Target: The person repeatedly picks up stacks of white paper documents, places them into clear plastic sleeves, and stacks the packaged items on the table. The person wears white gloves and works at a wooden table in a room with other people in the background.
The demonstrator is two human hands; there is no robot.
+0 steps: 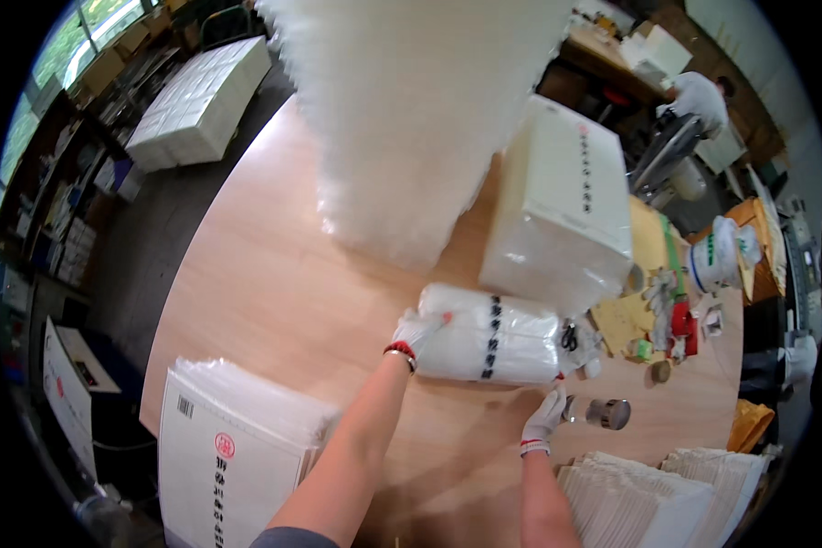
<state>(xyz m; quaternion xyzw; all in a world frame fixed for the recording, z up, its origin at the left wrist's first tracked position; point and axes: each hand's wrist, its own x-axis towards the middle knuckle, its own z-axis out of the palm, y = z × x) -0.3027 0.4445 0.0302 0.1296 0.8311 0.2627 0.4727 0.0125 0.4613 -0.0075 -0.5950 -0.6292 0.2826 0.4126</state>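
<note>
A white package wrapped in clear plastic point(530, 338), with a column of black print across it, lies on the round wooden table. My left hand point(420, 333), in a white glove with a red cuff, grips its left end, the fingers lying over the top. At the near right corner, my right hand point(544, 418), gloved the same way, has its fingers closed against the package's edge; part of that grip is hidden. Small black-handled scissors point(569, 335) rest at the package's right end. A glass jar with a metal lid point(608, 414) is just right of my right hand.
Tall white foam-like sheets point(411, 119) rise beyond the package, beside a plastic-wrapped white block point(566, 192). White printed packs point(233, 447) stand near left, and stacked paper sheets point(635, 502) near right. A tape roll point(660, 372) lies right. A person point(699, 100) sits farther back.
</note>
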